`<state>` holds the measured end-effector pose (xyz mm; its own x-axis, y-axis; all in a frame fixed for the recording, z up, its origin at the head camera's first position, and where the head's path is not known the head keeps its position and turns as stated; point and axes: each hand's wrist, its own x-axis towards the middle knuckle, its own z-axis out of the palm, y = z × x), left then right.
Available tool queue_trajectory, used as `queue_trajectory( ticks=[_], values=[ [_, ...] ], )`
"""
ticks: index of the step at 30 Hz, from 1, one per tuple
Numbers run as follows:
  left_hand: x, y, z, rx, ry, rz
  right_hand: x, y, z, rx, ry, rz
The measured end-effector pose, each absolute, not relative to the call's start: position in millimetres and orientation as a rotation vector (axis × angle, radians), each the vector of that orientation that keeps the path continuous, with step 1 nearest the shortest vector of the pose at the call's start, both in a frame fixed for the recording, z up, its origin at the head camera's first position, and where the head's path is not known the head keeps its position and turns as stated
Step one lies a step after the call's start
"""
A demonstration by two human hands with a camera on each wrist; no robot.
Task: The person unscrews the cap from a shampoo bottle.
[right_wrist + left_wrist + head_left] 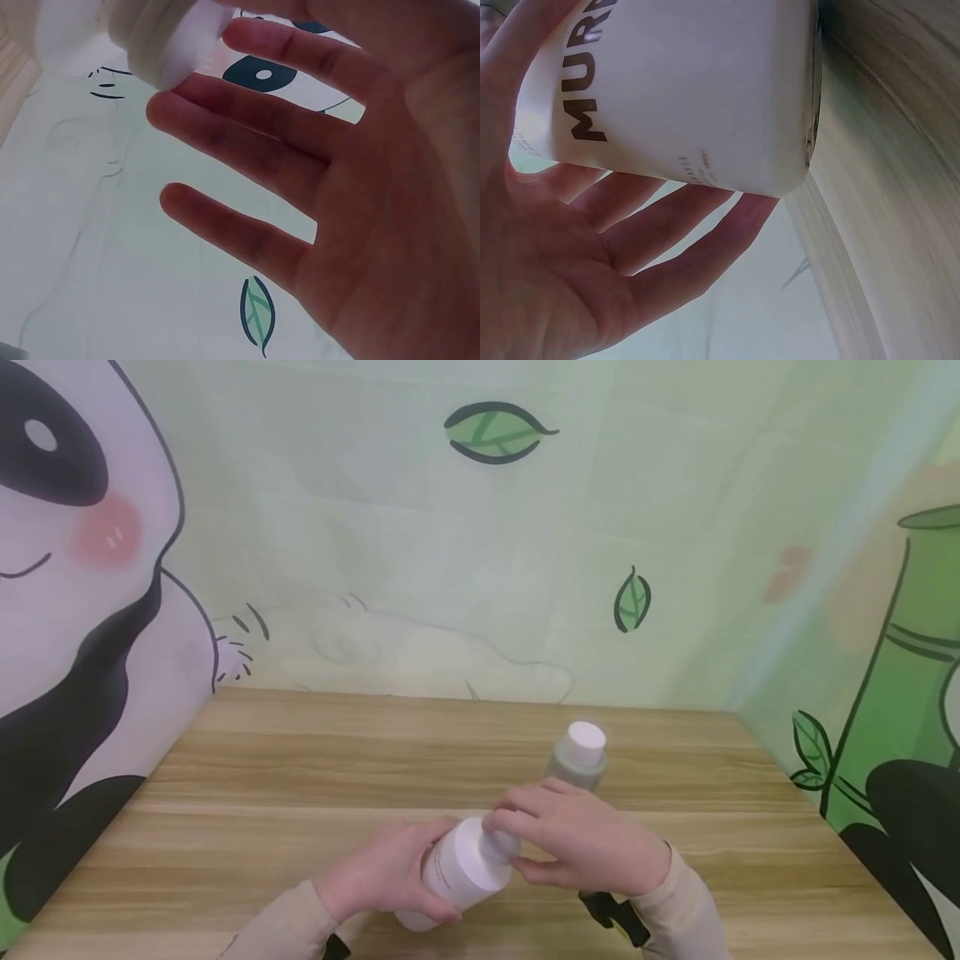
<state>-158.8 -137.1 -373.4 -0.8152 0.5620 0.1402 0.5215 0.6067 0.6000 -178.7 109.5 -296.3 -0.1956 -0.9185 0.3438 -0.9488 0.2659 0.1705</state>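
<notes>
One white bottle, near 6 o'clock in the head view, tilts its cap toward 2 o'clock; the left hand grips its body. Left wrist: fingers wrap underneath. Right wrist: the right hand pinches that cap, at its 10 o'clock.

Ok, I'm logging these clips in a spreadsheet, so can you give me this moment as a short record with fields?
held item: white bottle, tilted above the table
lettering: dark capitals, "MUR" readable, the rest cut off
left hand: grips the bottle's body
right hand: fingers and thumb on its cap
cap seating: cannot tell whether tight or loosened
second item: grey-green bottle with a white top, partly hidden behind the right hand
backdrop: pale green cloth with panda and leaf drawings
</notes>
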Motion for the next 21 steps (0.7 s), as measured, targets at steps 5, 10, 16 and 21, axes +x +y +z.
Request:
queue_trajectory(
  ticks=[5, 10, 16, 21],
  values=[
    [-158.9, -136.9, -374.4, 0.936, 2.764, 1.007, -178.3, 110.3, -295.5, 1.709, -2.180, 0.139],
    [-158.3, -137.6, -374.5, 0.943, 2.751, 1.010, -178.3, 110.6, -297.1, 1.624, -2.201, 0.120],
    [-157.8, -137.4, -374.8, 0.954, 2.765, 1.001, -179.9, 108.5, -298.9, 1.575, -2.177, 0.057],
    [-158.4, -136.6, -374.0, 0.967, 2.780, 0.973, -179.1, 107.9, -299.1, 1.578, -2.167, 0.043]
  ],
)
